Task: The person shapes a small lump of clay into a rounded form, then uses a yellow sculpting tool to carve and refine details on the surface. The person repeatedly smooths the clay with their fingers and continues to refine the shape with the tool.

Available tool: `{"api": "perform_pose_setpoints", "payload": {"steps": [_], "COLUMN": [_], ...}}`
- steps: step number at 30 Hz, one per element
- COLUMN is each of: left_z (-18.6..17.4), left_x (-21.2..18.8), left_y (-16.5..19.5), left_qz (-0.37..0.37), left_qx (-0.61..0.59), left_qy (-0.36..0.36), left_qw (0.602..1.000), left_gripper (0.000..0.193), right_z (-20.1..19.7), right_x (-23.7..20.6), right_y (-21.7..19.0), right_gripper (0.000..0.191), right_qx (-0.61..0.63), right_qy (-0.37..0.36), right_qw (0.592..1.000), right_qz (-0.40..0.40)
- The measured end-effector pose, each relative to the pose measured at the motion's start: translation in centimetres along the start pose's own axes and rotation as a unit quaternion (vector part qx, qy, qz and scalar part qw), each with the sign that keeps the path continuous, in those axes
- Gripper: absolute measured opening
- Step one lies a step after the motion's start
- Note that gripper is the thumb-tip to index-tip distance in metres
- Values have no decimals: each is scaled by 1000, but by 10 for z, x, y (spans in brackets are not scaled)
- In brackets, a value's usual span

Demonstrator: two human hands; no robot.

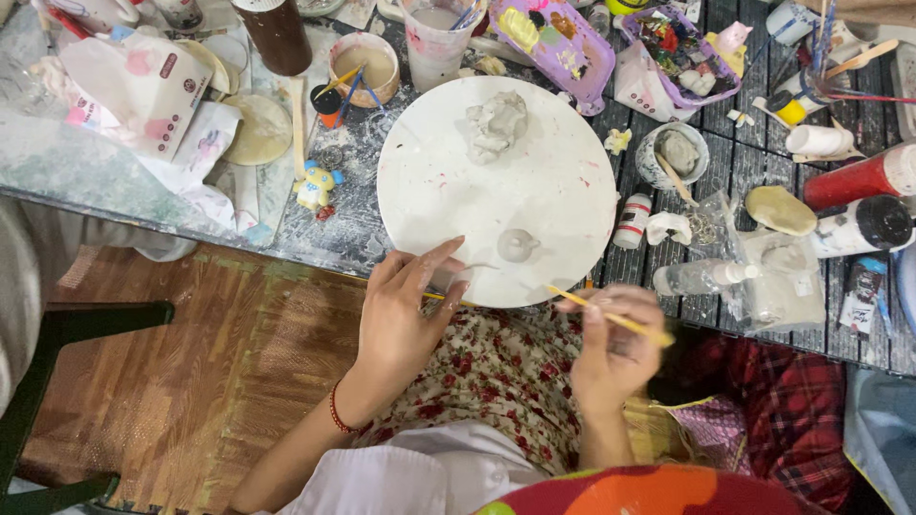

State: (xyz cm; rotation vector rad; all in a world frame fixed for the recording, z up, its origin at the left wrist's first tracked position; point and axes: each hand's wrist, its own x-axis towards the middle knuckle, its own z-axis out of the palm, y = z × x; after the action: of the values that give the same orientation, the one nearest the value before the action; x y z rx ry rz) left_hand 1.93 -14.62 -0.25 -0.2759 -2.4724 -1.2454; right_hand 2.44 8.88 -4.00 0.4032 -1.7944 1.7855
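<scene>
thin yellow brush (611, 319) in right hand (615, 348)

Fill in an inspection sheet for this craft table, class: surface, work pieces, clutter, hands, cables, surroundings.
Surface: dark plank table, paint-stained and dusty.
Work pieces: round white board carrying a small clay piece near its front edge and a clay lump further back.
Clutter: purple paint tray, brown bottle, clay bowl, red tube, crumpled bag.
Hands: left hand rests at the board's edge, fingers spread; right hand grips a yellow brush.
Cables: nothing seen.
Surroundings: wooden floor, dark stool, floral lap cloth.
</scene>
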Motion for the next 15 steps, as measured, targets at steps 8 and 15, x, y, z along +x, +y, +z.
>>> {"api": "perform_pose_setpoints", "payload": {"steps": [8,15], "left_z": [0,0], "left_x": [-2,-1], "left_y": [2,2], "left_qz": [-21,-5], "left_qx": [17,12], "left_qy": [-1,-11], "left_qw": [1000,1000], "left_gripper": [57,61], "right_z": [34,40], "right_x": [-30,-30], "right_y": [3,4], "right_gripper": [16,20], "right_qx": [44,-89], "right_qy": [-5,-65], "right_qw": [995,992], "right_qz": [86,65]}}
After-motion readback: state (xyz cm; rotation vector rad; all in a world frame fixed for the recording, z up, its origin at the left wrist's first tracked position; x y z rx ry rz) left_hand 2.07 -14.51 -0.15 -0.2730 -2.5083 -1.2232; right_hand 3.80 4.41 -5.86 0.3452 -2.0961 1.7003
